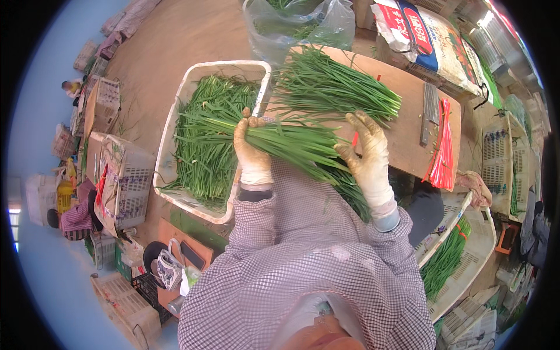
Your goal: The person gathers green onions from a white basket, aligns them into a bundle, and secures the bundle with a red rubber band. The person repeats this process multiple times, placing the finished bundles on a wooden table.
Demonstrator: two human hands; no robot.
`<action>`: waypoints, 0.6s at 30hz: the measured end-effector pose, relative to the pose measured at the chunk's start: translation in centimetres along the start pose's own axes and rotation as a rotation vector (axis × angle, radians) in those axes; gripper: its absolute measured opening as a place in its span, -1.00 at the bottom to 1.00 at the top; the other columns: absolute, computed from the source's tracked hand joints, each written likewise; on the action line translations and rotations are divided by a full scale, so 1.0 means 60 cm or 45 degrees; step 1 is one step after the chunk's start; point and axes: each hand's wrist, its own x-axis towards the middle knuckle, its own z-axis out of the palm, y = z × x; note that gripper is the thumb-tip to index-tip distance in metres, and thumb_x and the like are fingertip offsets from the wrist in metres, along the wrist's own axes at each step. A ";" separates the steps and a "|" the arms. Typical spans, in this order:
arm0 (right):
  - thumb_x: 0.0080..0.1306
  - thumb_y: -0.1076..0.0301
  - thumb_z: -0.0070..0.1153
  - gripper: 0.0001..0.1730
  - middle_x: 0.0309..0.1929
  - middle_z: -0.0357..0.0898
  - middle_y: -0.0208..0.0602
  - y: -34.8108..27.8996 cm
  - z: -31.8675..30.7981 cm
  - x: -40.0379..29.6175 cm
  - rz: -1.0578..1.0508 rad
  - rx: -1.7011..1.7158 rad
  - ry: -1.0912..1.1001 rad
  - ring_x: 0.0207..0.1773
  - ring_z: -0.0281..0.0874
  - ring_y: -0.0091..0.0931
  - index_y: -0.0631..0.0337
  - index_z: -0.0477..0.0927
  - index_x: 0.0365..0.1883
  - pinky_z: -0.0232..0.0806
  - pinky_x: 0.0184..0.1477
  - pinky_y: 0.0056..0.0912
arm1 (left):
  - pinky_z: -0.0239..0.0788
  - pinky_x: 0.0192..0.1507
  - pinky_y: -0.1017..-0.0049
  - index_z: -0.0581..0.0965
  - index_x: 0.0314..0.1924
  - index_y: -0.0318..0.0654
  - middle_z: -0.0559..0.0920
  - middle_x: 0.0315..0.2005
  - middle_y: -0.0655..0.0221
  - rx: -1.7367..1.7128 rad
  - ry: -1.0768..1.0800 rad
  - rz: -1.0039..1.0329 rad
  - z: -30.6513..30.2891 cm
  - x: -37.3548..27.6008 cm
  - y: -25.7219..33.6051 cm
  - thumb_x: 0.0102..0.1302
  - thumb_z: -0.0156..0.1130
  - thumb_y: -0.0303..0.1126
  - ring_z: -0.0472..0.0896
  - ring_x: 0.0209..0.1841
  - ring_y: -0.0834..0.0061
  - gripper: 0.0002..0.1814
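My left hand [253, 151], in a stained whitish glove, grips a loose bunch of long green leaves like garlic chives [297, 142] around its middle. The bunch lies across my lap, above a checked smock [302, 210]. At its right end is my gloved right hand [369, 159], fingers spread, thumb close to the leaves; whether they touch I cannot tell. A second pile of chives [332, 83] rests on the wooden board [402, 144] ahead. Under the held bunch, more chives [354, 192] are partly hidden. To the left, a white plastic crate [264, 83] holds loose chives [205, 162].
On the board's right side are a flat-bladed knife [430, 105] and red plastic ties [442, 151]. A clear plastic bag [306, 35] of greens stands beyond. A right-hand crate [477, 253] contains a tied bundle [450, 253]. Another person [76, 218] sits far left.
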 end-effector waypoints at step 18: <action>0.22 0.45 0.38 -0.79 -0.18 0.71 -0.18 -0.053 0.093 0.029 0.288 0.732 -0.264 -0.11 0.69 -0.20 0.20 0.67 -0.17 0.52 0.02 -0.17 | 0.36 0.05 0.44 0.48 0.28 -0.41 0.50 -0.34 0.44 0.342 -0.266 -0.100 0.051 -0.027 -0.054 0.53 0.30 -0.10 0.44 -0.16 0.46 -0.44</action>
